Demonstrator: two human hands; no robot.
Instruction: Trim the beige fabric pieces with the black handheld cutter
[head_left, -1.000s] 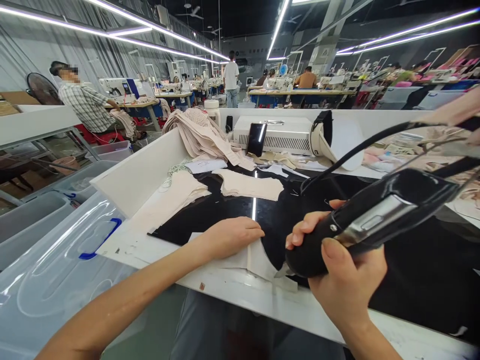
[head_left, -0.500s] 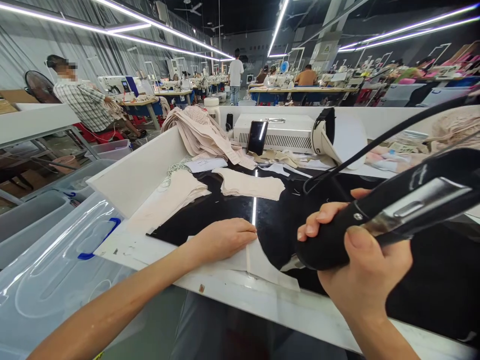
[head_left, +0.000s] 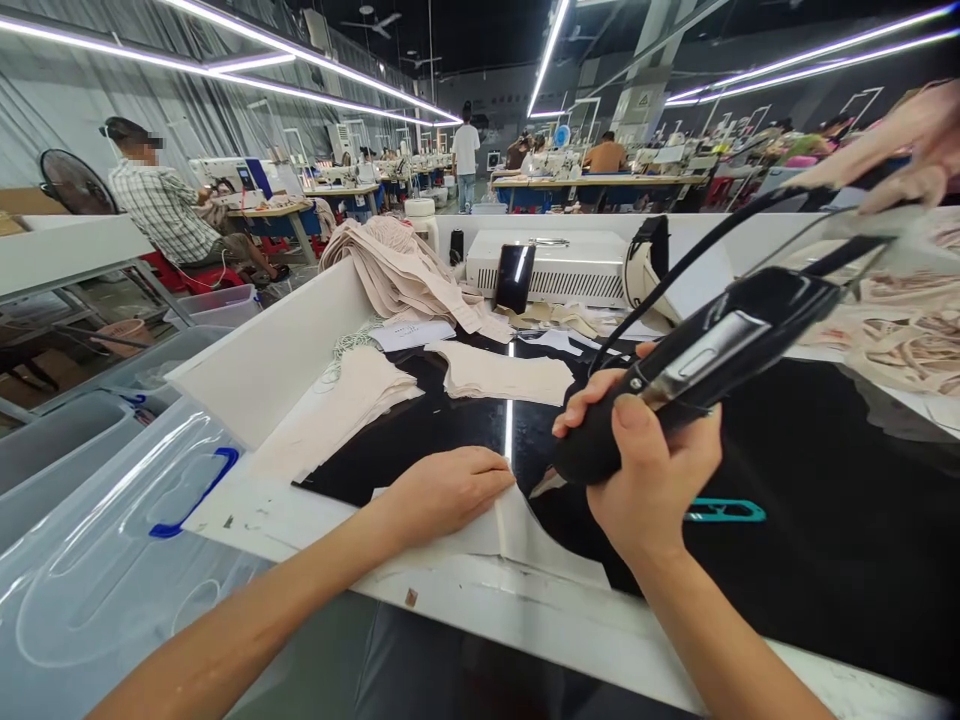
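My left hand (head_left: 465,485) lies over a pale fabric piece (head_left: 544,545) at the table's near edge. Its fingers are pressed together on the fabric's upper edge, the fingertips partly hidden. To the right, my right hand (head_left: 652,470) is wrapped round a black corded hand tool (head_left: 697,350) with a silver lever, held tilted above the black table surface (head_left: 810,570). The tool's rounded near end hangs close to the fabric's curved edge. Beyond my hands lie two stacks of cut pale fabric, one at the middle (head_left: 510,372) and one at the left (head_left: 341,400).
A teal slotted object (head_left: 727,510) lies right of my right hand. At the back stand a white vented box (head_left: 555,265), a dark phone-like device (head_left: 516,280) and a heap of beige fabric (head_left: 390,260). A clear bin (head_left: 112,560) is at left. Co-workers sit farther off.
My right hand has moved left and slightly up with the tool, closer to my left hand. The teal object has come into view. My left hand stays on the fabric.
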